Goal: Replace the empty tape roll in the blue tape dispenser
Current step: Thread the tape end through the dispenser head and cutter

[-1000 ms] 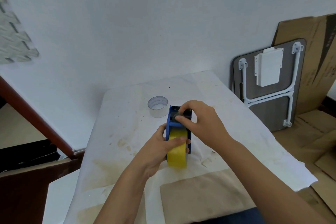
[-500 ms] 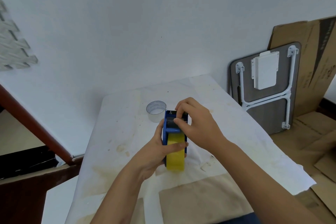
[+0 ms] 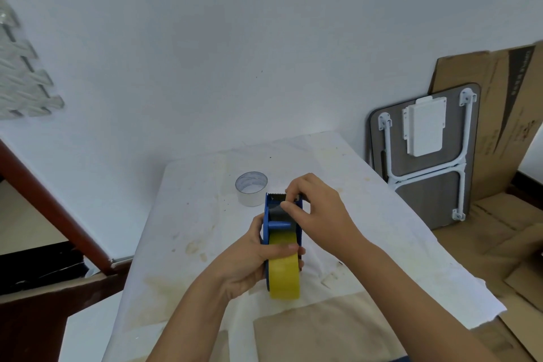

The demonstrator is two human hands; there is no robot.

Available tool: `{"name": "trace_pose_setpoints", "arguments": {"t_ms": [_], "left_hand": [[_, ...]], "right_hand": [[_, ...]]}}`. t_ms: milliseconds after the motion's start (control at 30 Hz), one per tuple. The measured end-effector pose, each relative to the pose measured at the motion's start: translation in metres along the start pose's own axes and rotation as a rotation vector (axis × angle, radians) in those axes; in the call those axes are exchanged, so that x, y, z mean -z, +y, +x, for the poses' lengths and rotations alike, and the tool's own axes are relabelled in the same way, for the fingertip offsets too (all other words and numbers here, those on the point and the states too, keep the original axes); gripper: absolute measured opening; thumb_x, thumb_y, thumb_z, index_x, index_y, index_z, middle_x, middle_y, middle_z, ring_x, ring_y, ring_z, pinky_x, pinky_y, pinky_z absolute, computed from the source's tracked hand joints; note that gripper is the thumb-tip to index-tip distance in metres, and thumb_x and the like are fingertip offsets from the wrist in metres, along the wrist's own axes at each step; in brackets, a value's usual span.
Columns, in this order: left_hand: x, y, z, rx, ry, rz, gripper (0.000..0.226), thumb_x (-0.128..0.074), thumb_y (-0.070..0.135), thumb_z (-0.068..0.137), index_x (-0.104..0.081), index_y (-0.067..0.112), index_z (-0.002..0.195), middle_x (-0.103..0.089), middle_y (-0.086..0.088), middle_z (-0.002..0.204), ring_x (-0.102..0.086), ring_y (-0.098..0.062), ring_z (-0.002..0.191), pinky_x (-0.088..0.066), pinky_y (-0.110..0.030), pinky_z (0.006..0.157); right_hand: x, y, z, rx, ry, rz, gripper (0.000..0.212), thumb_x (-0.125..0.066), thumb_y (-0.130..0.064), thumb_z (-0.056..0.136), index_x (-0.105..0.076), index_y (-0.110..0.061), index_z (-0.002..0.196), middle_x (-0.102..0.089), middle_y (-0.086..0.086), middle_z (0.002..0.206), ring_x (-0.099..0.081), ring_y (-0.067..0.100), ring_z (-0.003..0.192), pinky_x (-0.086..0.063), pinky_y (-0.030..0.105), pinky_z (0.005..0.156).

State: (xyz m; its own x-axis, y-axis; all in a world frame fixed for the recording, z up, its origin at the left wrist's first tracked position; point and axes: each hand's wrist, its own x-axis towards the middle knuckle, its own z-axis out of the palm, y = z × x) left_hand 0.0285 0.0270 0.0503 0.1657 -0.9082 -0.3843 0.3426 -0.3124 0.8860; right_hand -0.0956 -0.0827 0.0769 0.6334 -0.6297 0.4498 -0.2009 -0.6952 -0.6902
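While a folded grey tabletop with white metal legs (image 3: pixel 423 156) leans on the wall at right beside flattened brown cardboard (image 3: pixel 499 114), I see the blue plastic tape dispenser (image 3: pixel 268 226) held over the middle of the counter (image 3: pixel 191 214), which is draped in stained white sheeting. Its long axis runs away from me, serrated cutter at the far end and the yellow tape roll (image 3: pixel 284 276) at the near end. My left hand (image 3: pixel 249 261) grips the dispenser's body, thumb across the roll. My right hand (image 3: pixel 317 211) pinches the dark strip near the cutter, hiding the dispenser's right side. The empty clear tape core (image 3: pixel 251 188) stands just beyond, on the counter.
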Motion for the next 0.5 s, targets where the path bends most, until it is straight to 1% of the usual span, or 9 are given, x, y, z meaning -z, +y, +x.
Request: {"name": "trace_pose_setpoints", "arguments": {"t_ms": [100, 167, 233, 267, 367, 433, 500], "left_hand": [[0.0024, -0.0012, 0.0, 0.002, -0.012, -0.02, 0.075, -0.077, -0.004, 0.08, -0.045, 0.025, 0.141, -0.072, -0.025, 0.112, -0.072, -0.04, 0.092, -0.058, -0.054, 0.083], [0.0024, -0.0011, -0.0003, 0.003, -0.007, -0.029, 0.077, -0.079, -0.001, 0.076, -0.045, 0.025, 0.14, -0.073, -0.024, 0.109, -0.073, -0.039, 0.088, -0.06, -0.051, 0.079], [0.0019, -0.0007, -0.0005, -0.003, 0.012, -0.037, 0.075, -0.079, 0.0, 0.075, -0.046, 0.024, 0.139, -0.075, -0.022, 0.106, -0.073, -0.038, 0.087, -0.061, -0.051, 0.078], [0.0019, -0.0003, -0.0004, -0.007, 0.016, -0.036, 0.073, -0.077, -0.001, 0.077, -0.046, 0.023, 0.139, -0.075, -0.022, 0.105, -0.073, -0.038, 0.087, -0.06, -0.052, 0.079], [0.0022, 0.0018, -0.0013, -0.011, 0.002, -0.009, 0.069, -0.075, -0.002, 0.083, -0.045, 0.025, 0.139, -0.074, -0.023, 0.106, -0.072, -0.04, 0.088, -0.058, -0.053, 0.083], [0.0012, 0.0033, -0.0019, -0.015, -0.006, 0.022, 0.072, -0.076, -0.001, 0.081, -0.045, 0.027, 0.139, -0.074, -0.022, 0.109, -0.073, -0.039, 0.09, -0.059, -0.051, 0.082], [0.0, 0.0033, -0.0021, -0.015, 0.009, 0.044, 0.076, -0.077, -0.002, 0.079, -0.043, 0.028, 0.14, -0.075, -0.017, 0.111, -0.075, -0.036, 0.094, -0.06, -0.051, 0.082]], "right_hand": [[0.0011, -0.0012, -0.0003, -0.009, -0.072, 0.007, 0.011, -0.068, -0.022, 0.089, -0.062, -0.017, 0.082, -0.058, -0.002, 0.102, -0.059, 0.008, 0.093, -0.049, 0.017, 0.082], [0.0026, -0.0008, 0.0001, -0.019, -0.09, -0.002, 0.011, -0.068, -0.024, 0.089, -0.065, -0.014, 0.083, -0.059, -0.002, 0.105, -0.058, 0.007, 0.096, -0.045, 0.01, 0.081], [0.0034, -0.0014, 0.0007, -0.014, -0.09, -0.027, 0.011, -0.066, -0.023, 0.09, -0.066, -0.013, 0.085, -0.059, -0.002, 0.108, -0.058, 0.007, 0.097, -0.044, 0.009, 0.081], [0.0033, -0.0019, 0.0009, -0.007, -0.084, -0.04, 0.011, -0.065, -0.022, 0.091, -0.065, -0.012, 0.086, -0.06, -0.002, 0.108, -0.058, 0.009, 0.097, -0.045, 0.011, 0.081], [0.0027, -0.0057, 0.0006, 0.023, -0.041, -0.078, 0.011, -0.062, -0.02, 0.092, -0.062, -0.012, 0.085, -0.062, 0.001, 0.104, -0.06, 0.015, 0.092, -0.051, 0.026, 0.081], [0.0025, -0.007, 0.0005, 0.042, -0.006, -0.089, 0.011, -0.06, -0.019, 0.092, -0.06, -0.012, 0.084, -0.063, 0.002, 0.096, -0.06, 0.019, 0.086, -0.052, 0.035, 0.078], [0.0024, -0.0066, 0.0005, 0.033, 0.016, -0.094, 0.012, -0.059, -0.018, 0.092, -0.06, -0.011, 0.083, -0.063, 0.003, 0.091, -0.06, 0.02, 0.083, -0.053, 0.039, 0.076]]}}
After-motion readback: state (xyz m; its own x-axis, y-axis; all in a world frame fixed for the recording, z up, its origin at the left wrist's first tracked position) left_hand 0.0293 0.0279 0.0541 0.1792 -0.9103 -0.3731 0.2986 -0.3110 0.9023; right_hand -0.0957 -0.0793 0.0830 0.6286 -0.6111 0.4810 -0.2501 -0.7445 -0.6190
